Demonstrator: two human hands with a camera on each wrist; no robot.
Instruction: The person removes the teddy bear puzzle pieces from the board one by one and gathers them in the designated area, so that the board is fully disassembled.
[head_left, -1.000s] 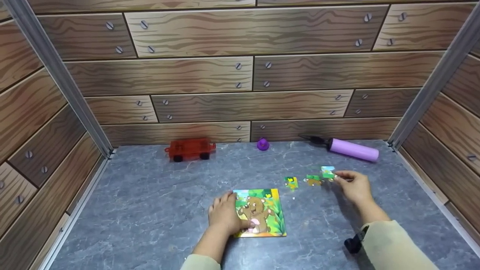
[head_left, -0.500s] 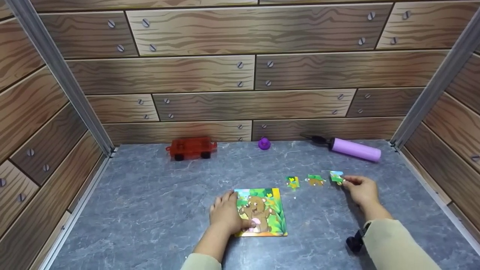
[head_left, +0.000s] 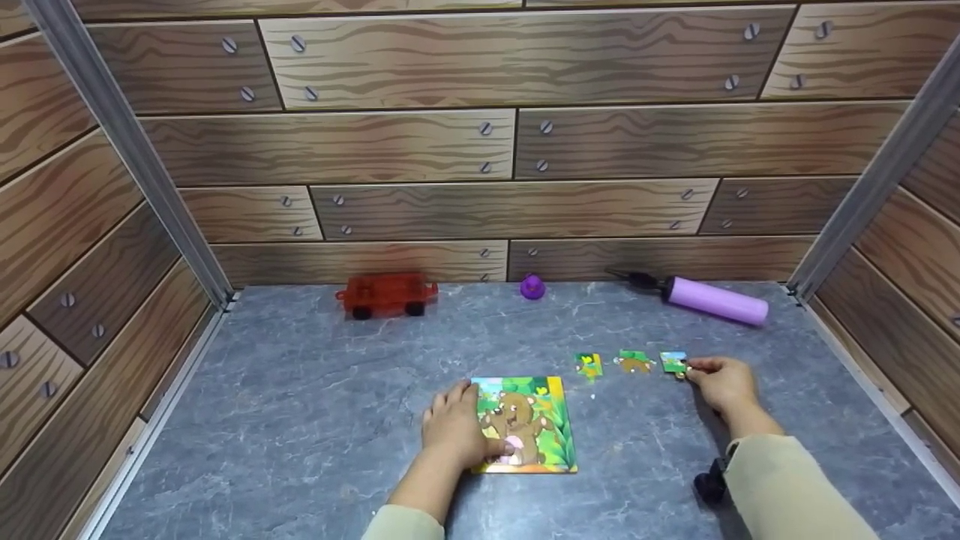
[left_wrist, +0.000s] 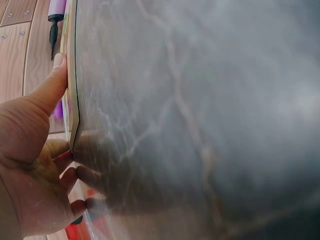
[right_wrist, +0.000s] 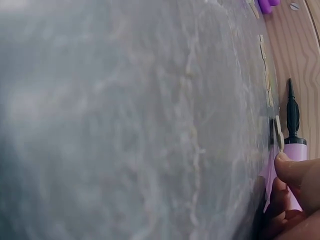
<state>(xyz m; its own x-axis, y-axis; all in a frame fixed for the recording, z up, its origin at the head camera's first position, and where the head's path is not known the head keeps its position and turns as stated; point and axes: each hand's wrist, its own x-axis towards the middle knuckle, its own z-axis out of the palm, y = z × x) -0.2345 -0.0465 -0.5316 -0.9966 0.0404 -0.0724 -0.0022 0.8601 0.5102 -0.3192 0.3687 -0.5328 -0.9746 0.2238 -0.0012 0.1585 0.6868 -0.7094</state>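
A square picture puzzle board [head_left: 536, 420] showing a bear lies on the grey table near me. My left hand [head_left: 466, 421] rests flat on its left part, and in the left wrist view the thumb [left_wrist: 50, 90] lies along the board's edge [left_wrist: 71, 90]. Three loose puzzle pieces lie in a row to the right: one yellow-green [head_left: 589, 365], one with brown [head_left: 634, 362], one green and blue [head_left: 673, 362]. My right hand [head_left: 696, 367] pinches the rightmost piece at its right edge, down on the table. The right wrist view shows that piece [right_wrist: 278, 134] edge-on by my thumb [right_wrist: 297, 172].
Along the back wall stand a red toy car [head_left: 386, 295], a small purple toy [head_left: 532, 286] and a purple hand pump [head_left: 705, 298] with a black nozzle. Wood-pattern walls close in the grey marble table [head_left: 315, 405] on three sides.
My right hand has carried the green and blue piece to the right and down onto the table, in line with the other two. The left hand has stayed on the board.
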